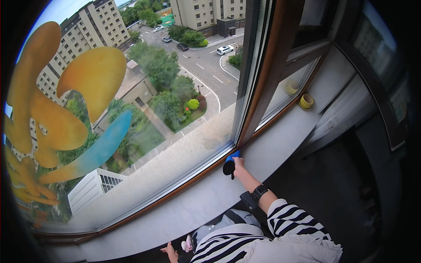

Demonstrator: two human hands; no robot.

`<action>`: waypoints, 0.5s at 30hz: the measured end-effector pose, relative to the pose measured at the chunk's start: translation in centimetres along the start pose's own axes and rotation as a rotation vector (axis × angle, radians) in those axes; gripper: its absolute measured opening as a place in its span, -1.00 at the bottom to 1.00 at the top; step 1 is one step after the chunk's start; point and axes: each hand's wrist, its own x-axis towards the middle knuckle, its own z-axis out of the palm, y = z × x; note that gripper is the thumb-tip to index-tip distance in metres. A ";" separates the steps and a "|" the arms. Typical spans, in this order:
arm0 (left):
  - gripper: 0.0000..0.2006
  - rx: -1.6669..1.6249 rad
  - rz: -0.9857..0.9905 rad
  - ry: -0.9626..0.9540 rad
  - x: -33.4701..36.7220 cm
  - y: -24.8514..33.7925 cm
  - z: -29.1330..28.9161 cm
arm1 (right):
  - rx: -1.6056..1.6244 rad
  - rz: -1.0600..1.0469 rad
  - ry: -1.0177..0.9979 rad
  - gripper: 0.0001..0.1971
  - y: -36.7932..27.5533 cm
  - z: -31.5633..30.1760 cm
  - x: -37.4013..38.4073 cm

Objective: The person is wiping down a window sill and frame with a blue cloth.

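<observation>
My right hand [238, 166] is closed around a blue and black tool [228, 167] with a rounded black end. Its exact kind is hard to make out. The tool is at the lower corner of the window frame [236, 148], above the pale windowsill [193, 199]. Low in the view, by the near edge of the sill, my left hand [170, 253] is empty, with its fingers apart. Just right of it hangs a small pink and white thing [187, 243], partly hidden by my clothing. A dark band with a box-shaped device [249, 200] sits on my right wrist.
A yellow ribbed pot [306, 101] stands at the sill's far right end. Sheer curtain [337, 127] hangs beside it. The large pane carries an orange and blue painted shape [66, 127]. Outside, far below, are a road [206, 72], trees, cars and buildings.
</observation>
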 end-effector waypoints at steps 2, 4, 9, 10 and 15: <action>-0.04 0.015 0.045 0.001 1.0 -0.1 1.2 | -0.006 0.282 -0.171 -0.76 5.3 1.7 -3.0; -0.05 -0.058 0.375 -0.165 3.5 -1.0 2.0 | -0.041 0.455 -0.379 -0.75 10.4 4.0 -6.7; 0.02 0.057 0.227 -0.097 6.7 -0.4 3.2 | 0.174 0.459 -0.627 -0.76 13.2 5.3 -6.2; 0.02 0.055 0.225 -0.097 7.7 -0.8 3.0 | 0.155 0.453 -0.633 -0.73 11.0 5.0 -5.7; 0.05 -0.074 0.271 -0.120 -0.2 2.9 3.4 | 0.362 0.148 -0.734 -0.62 -2.0 -2.3 2.9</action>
